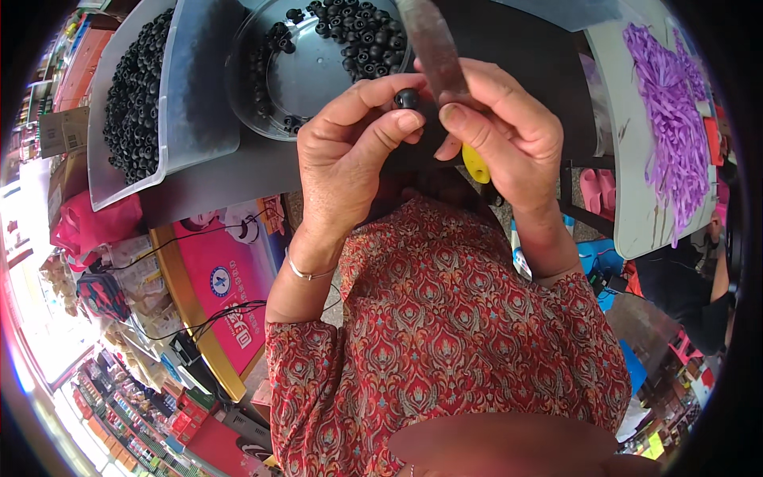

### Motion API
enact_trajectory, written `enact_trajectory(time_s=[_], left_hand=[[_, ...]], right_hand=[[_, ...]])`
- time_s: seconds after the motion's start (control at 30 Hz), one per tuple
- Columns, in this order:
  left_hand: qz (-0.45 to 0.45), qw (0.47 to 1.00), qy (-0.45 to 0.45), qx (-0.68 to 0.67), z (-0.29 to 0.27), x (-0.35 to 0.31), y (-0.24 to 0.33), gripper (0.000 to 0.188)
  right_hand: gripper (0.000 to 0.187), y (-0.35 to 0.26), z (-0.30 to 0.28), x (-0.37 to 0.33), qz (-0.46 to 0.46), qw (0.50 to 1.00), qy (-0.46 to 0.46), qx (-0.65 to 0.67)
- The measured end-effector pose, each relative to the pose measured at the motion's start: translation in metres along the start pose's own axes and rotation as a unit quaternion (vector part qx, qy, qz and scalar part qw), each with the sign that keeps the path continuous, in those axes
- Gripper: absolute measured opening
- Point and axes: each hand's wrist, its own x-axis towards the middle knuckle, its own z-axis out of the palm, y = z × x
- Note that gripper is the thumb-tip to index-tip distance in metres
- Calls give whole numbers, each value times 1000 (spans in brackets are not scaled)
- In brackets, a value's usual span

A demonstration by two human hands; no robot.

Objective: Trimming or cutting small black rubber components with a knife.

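My left hand (pixel 346 151) pinches a small, shiny black round piece (pixel 407 98) with a hole or ring on its face, held between thumb and forefinger. A knife (pixel 435 49) is in my right hand (pixel 517 131), its flat blade pointing up and away, with thumb and forefinger low on the blade. Its yellow handle (pixel 475 163) shows below my fingers. The two hands are close together over the near edge of the dark table. Beyond them stands a clear round tub (pixel 306 75) with many similar black pieces (pixel 369 40) in it.
A translucent bin (pixel 199 87) full of black pieces stands on the left. On the right, a pale table (pixel 632 183) bears a heap of purple strips (pixel 664 119). Another person (pixel 687 294) is beside that table. Pink slippers (pixel 598 191) lie below, and cables cross a pink board (pixel 226 286).
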Motion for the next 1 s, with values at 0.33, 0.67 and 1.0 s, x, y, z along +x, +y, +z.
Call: enact_trajectory(time_s=[0.33,0.67,1.0], left_hand=[[4,999,-44,15,-5,-2,-11,25],[57,985,-82,142,-6,-4,-15,22],[59,983,-104,142,-2,-4,-24,21]], right_hand=[[26,-7,-7,0,-34,999,-10,-31],[23,-1,-14,-2,62,996,-59,1],[23,-6,-25,-6,149,986,-60,35]])
